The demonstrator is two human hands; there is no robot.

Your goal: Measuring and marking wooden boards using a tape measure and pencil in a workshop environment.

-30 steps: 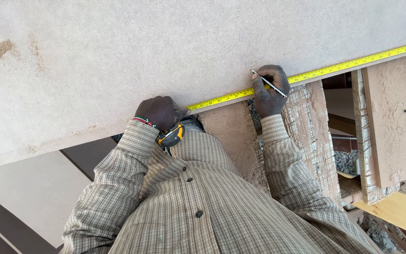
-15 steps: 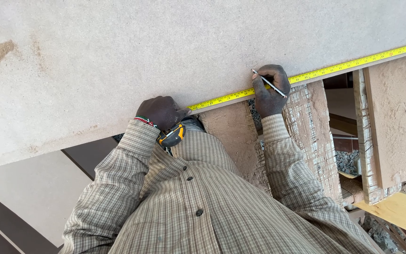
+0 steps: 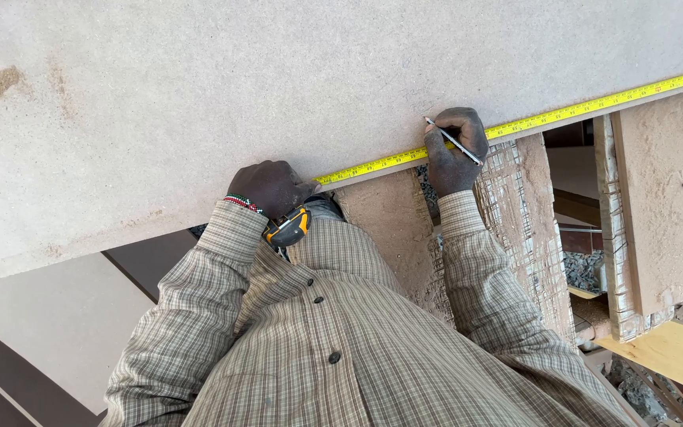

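Tape and pencil at the near edge of a fibreboard sheet

Left hand clamps the tape case against that edge, keeping the yellow blade taut along it; right hand pinches a pencil, tip on the sheet just above the blade

Both arms extended forward, sleeves to the wrists. Left hand closed, knuckles up, beaded band at wrist. Right hand further forward, fingers curled in a writing grip, fingertips pressed down.
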